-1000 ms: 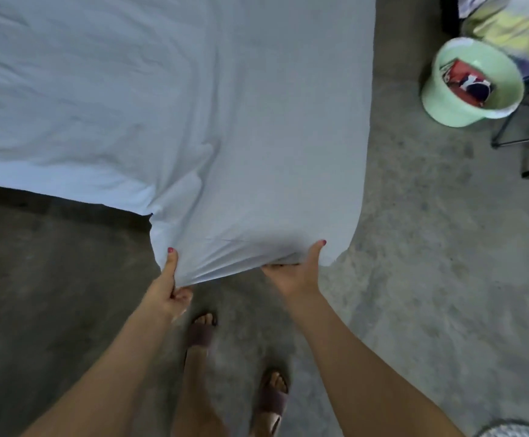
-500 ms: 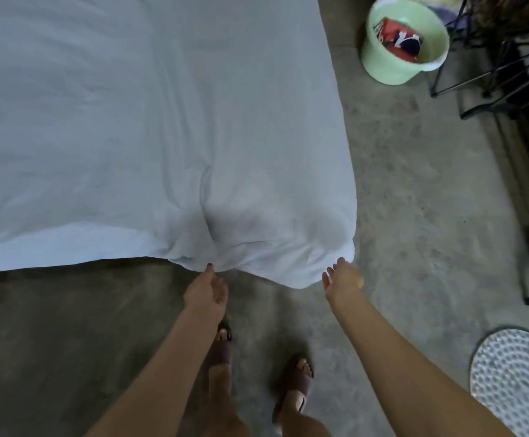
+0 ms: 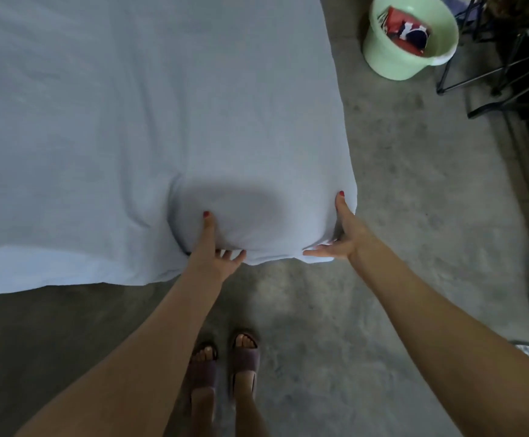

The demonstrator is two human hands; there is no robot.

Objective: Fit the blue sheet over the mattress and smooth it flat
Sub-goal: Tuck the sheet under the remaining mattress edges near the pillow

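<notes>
I see my left hand (image 3: 214, 257) and right hand (image 3: 343, 234) at centre frame, fingers clamped, it seems, on the blue sheet (image 3: 149, 121) over the mattress corner, thumbs on top.

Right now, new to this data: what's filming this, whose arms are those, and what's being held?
There is no machine here. A person wears a wide-angle camera on the head, looking forward and down, so the two bare arms coming in from the bottom are that person's own, and the sandalled feet below are theirs too.

The large pale surface is the blue sheet spread over a mattress that sits low on the concrete floor. The person stands at its near corner. The left hand grips the bunched sheet edge with the thumb on top and the fingers under it. The right hand holds the corner the same way, thumb up along the side and fingers beneath.

Off to the right stand a green bucket with a red packet inside and a black metal rack.
</notes>
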